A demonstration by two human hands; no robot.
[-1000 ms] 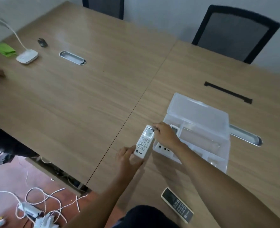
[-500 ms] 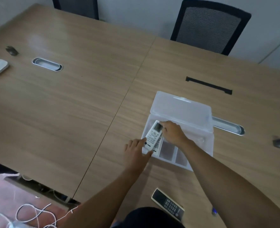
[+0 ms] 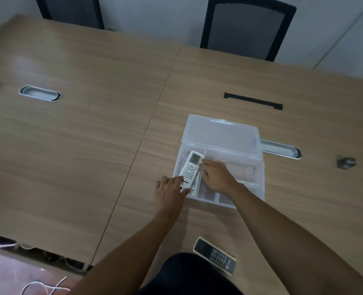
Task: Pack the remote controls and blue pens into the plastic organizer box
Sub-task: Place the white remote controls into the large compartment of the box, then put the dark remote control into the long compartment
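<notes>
In the left end of the clear box [image 3: 253,167], the white remote [image 3: 190,169] lies between both hands: left hand [image 3: 170,191] pinching its near end, right hand [image 3: 215,175] steadying its side. A black remote [image 3: 215,254] waits on the wooden table [image 3: 80,145], chairs behind.

The wooden worktop [image 3: 91,145] carried an open clear organizer box [image 3: 252,189], a dark remote [image 3: 215,255] near its front edge, and a small dark object [image 3: 346,162] far right.

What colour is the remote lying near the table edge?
Mostly black, with a pale cream border: the remote, seen in the head view.
</notes>
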